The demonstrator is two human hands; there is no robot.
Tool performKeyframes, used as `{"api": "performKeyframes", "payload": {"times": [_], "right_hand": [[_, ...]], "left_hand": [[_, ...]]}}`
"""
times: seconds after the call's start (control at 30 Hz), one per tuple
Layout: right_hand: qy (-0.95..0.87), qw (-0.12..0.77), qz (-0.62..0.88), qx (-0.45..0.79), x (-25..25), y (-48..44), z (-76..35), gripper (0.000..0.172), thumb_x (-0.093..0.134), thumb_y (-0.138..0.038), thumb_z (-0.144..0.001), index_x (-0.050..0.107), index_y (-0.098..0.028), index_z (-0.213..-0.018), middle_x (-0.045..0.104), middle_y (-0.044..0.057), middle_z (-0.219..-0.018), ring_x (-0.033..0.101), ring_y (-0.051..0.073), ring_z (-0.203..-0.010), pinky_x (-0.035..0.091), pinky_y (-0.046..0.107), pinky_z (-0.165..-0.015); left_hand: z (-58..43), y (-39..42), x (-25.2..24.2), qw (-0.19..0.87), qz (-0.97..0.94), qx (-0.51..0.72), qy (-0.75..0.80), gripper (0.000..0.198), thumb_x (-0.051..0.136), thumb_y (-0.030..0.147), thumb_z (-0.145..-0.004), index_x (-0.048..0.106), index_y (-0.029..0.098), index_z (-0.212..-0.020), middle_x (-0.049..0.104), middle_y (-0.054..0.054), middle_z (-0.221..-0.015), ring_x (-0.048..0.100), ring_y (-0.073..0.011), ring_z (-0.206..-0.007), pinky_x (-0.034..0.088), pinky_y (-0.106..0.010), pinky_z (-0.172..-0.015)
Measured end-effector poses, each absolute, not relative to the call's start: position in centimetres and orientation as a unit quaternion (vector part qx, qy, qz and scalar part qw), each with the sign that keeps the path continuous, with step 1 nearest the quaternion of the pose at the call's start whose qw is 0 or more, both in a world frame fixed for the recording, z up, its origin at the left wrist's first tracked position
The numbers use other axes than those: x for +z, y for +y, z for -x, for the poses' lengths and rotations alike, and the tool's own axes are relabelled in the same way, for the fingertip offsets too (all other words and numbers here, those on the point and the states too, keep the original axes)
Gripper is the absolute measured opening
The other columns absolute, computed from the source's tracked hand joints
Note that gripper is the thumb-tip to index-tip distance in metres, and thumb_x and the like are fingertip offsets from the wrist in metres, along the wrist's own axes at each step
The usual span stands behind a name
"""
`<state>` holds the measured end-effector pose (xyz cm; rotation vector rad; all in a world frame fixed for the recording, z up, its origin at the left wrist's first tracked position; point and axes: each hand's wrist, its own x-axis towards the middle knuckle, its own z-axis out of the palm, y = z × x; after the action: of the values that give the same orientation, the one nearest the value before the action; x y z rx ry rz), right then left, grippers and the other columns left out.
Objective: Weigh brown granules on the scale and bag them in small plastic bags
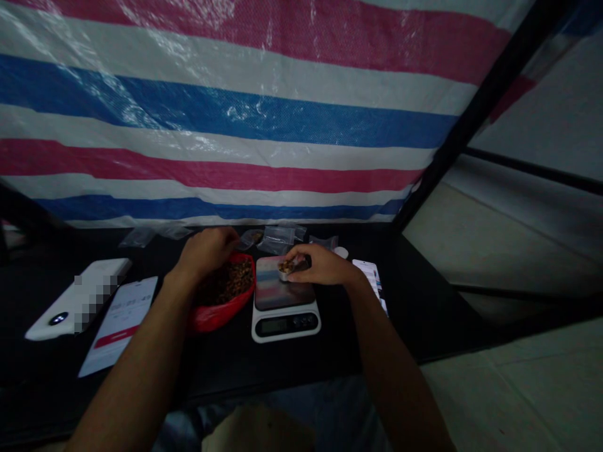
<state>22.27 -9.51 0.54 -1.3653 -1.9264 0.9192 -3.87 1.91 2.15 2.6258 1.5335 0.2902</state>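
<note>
my left hand (pixel 207 250) is curled down into the red bowl (pixel 221 311), fingers closed among the brown bits (pixel 233 280) heaped inside, though i cannot tell whether it has pinched any of them. my right hand (pixel 318 265) is closed around a small white cup (pixel 286 270) holding some of the same brown bits, which sits over the platform of the white kitchen scale (pixel 285 304), just right of the bowl. clear plastic bags (pixel 277 238) lie behind the scale near the striped tarp (pixel 226 113), with a white device (pixel 78 298) and a printed card (pixel 120 323) to the left on the black table (pixel 424 314).
</note>
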Motion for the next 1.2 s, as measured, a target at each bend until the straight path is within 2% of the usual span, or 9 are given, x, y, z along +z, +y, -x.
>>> {"api": "performKeyframes", "payload": {"times": [0.1, 0.2, 0.3, 0.5, 0.63, 0.83, 0.97, 1.1, 1.2], "right_hand": [[-0.719, 0.356, 0.482, 0.352, 0.0, -9.2, -22.3, 0.027, 0.082, -0.025, -0.075, 0.071, -0.017, -0.099, 0.074, 0.006, -0.102, 0.068, 0.018, -0.094, 0.052, 0.034, -0.087], [-0.710, 0.394, 0.467, 0.349, -0.4, -8.9, -22.1, 0.026, 0.080, -0.024, -0.076, 0.069, -0.017, -0.098, 0.073, 0.006, -0.103, 0.067, 0.019, -0.095, 0.052, 0.036, -0.087], [-0.705, 0.416, 0.461, 0.342, -0.4, -8.9, -21.7, 0.027, 0.078, -0.024, -0.077, 0.068, -0.019, -0.101, 0.072, 0.006, -0.105, 0.067, 0.019, -0.098, 0.052, 0.037, -0.088], [-0.678, 0.476, 0.448, 0.335, 0.7, -9.4, -20.4, 0.031, 0.075, -0.033, -0.082, 0.066, -0.020, -0.109, 0.072, 0.006, -0.110, 0.067, 0.020, -0.099, 0.052, 0.036, -0.086], [-0.650, 0.519, 0.410, 0.373, 0.4, -9.1, -20.1, 0.034, 0.076, -0.035, -0.081, 0.065, -0.022, -0.110, 0.071, 0.007, -0.113, 0.067, 0.021, -0.102, 0.053, 0.037, -0.091], [-0.617, 0.549, 0.405, 0.392, -0.7, -8.3, -20.1, 0.036, 0.077, -0.036, -0.080, 0.065, -0.023, -0.111, 0.072, 0.007, -0.116, 0.069, 0.021, -0.107, 0.054, 0.040, -0.098], [-0.619, 0.546, 0.407, 0.392, -1.2, -8.0, -20.0, 0.036, 0.078, -0.036, -0.079, 0.067, -0.023, -0.111, 0.073, 0.006, -0.115, 0.069, 0.020, -0.104, 0.056, 0.041, -0.097], [-0.621, 0.541, 0.411, 0.390, -1.4, -7.9, -20.1, 0.036, 0.080, -0.033, -0.077, 0.068, -0.023, -0.109, 0.072, 0.006, -0.112, 0.070, 0.019, -0.100, 0.056, 0.039, -0.095], [-0.622, 0.535, 0.413, 0.396, -1.4, -7.9, -20.3, 0.038, 0.081, -0.034, -0.077, 0.067, -0.023, -0.110, 0.072, 0.005, -0.109, 0.070, 0.018, -0.097, 0.057, 0.038, -0.092]], "left_hand": [[4.0, 1.5, 2.8, 0.033, -0.857, 0.207, 0.471, 0.034, 0.045, 0.038, -0.088, 0.071, 0.018, -0.098, 0.074, -0.014, -0.109, 0.069, -0.0308, -0.099, 0.051, -0.038, -0.088], [4.1, 0.8, 3.5, 0.107, -0.844, 0.283, 0.442, 0.027, 0.048, 0.039, -0.083, 0.065, 0.018, -0.087, 0.072, -0.011, -0.105, 0.066, -0.0280, -0.099, 0.050, -0.037, -0.094], [3.7, -0.2, 3.8, 0.254, -0.807, 0.321, 0.427, 0.022, 0.047, 0.039, -0.081, 0.059, 0.020, -0.078, 0.073, -0.007, -0.098, 0.066, -0.0261, -0.095, 0.051, -0.036, -0.091], [1.2, -2.3, 3.1, 0.459, -0.672, 0.436, 0.384, 0.014, 0.043, 0.034, -0.075, 0.050, 0.022, -0.074, 0.076, -0.006, -0.112, 0.066, -0.0243, -0.094, 0.056, -0.037, -0.082], [0.2, -2.7, 2.8, 0.502, -0.626, 0.458, 0.383, 0.011, 0.040, 0.033, -0.079, 0.041, 0.024, -0.073, 0.073, -0.006, -0.085, 0.064, -0.0206, -0.075, 0.055, -0.034, -0.069], [0.3, -2.4, 1.7, 0.426, -0.716, 0.399, 0.383, 0.044, 0.041, 0.060, -0.095, 0.054, 0.020, -0.083, 0.064, -0.004, -0.081, 0.060, -0.0200, -0.076, 0.053, -0.034, -0.073], [0.8, -2.0, 0.7, 0.458, -0.776, 0.314, 0.298, 0.062, 0.052, 0.081, -0.082, 0.056, 0.020, -0.090, 0.067, -0.006, -0.089, 0.064, -0.0221, -0.083, 0.054, -0.036, -0.077], [1.5, -2.1, 0.7, 0.513, -0.805, 0.238, 0.180, 0.079, 0.086, 0.064, -0.060, 0.059, 0.021, -0.121, 0.065, -0.013, -0.133, 0.061, -0.0292, -0.123, 0.048, -0.042, -0.107], [1.8, -2.2, 1.1, 0.485, -0.828, 0.212, 0.184, 0.087, 0.091, 0.048, -0.061, 0.056, 0.024, -0.137, 0.059, -0.012, -0.145, 0.053, -0.0297, -0.137, 0.038, -0.045, -0.118]]}}
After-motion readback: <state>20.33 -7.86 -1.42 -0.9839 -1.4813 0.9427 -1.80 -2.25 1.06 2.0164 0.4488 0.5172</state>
